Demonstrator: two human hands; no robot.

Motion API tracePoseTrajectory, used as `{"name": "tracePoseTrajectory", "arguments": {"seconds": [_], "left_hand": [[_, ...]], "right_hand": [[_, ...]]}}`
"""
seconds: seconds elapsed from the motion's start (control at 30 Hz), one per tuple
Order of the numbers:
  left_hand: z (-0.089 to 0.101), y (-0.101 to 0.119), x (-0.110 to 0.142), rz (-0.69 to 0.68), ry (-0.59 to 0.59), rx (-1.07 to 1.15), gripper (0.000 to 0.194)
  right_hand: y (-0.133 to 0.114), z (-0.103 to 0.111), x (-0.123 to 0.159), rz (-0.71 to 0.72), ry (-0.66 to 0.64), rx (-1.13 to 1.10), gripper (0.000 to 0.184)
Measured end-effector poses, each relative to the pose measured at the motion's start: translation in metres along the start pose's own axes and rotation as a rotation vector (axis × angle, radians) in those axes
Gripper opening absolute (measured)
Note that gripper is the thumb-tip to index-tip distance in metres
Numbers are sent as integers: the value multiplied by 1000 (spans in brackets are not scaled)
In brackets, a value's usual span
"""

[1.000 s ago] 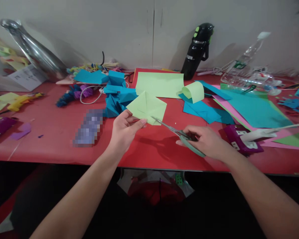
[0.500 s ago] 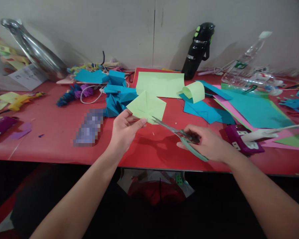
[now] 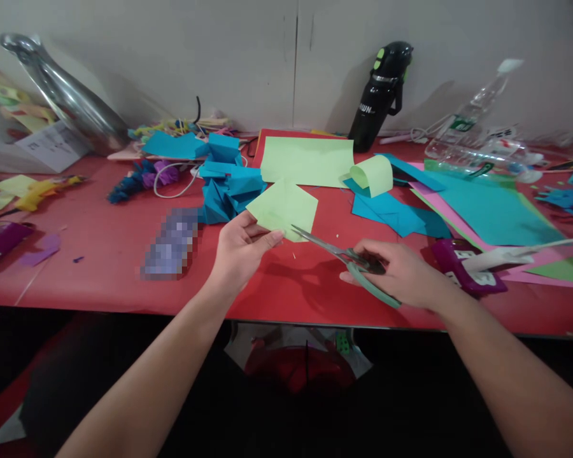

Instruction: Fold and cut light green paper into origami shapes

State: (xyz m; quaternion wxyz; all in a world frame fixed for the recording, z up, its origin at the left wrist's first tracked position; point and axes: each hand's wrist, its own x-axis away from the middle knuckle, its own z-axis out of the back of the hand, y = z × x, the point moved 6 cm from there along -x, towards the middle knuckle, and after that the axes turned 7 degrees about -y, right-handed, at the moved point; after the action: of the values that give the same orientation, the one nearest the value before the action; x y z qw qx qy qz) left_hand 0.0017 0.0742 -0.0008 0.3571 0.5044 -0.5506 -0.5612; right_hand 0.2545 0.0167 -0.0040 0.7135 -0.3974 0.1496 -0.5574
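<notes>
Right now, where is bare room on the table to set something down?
Bare red table: nearside, between the left hand and right hand, and leftward, between the dark scrap and pixelated item. Crowded: back, with blue folded papers, and right, with stacked sheets.

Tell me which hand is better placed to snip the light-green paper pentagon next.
Probably the right hand: it holds the scissors at the pentagon's near edge, while the left hand grips the paper.

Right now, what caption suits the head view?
Left hand holds light green paper; right hand holds scissors at its edge, above a red table.
</notes>
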Motion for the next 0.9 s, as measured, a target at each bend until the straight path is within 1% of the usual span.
{"name": "tracePoseTrajectory", "arguments": {"seconds": [0.17,0.47,0.7,0.8,0.9], "left_hand": [[0,0,0,20,-3,-24,44],[-2,-1,0,21,-21,-40,43],[-5,-1,1,36,-22,-15,47],[-6,-3,2,56,-30,4,49],[-6,-5,2,65,-35,9,48]], "right_hand": [[-1,1,0,30,-10,-4,36],[-1,-2,-1,20,-30,-20,34],[-2,-2,-2,14,-31,-19,36],[-2,-2,-2,9,-30,-28,34],[-1,-3,-1,2,-33,-32,32]]}}
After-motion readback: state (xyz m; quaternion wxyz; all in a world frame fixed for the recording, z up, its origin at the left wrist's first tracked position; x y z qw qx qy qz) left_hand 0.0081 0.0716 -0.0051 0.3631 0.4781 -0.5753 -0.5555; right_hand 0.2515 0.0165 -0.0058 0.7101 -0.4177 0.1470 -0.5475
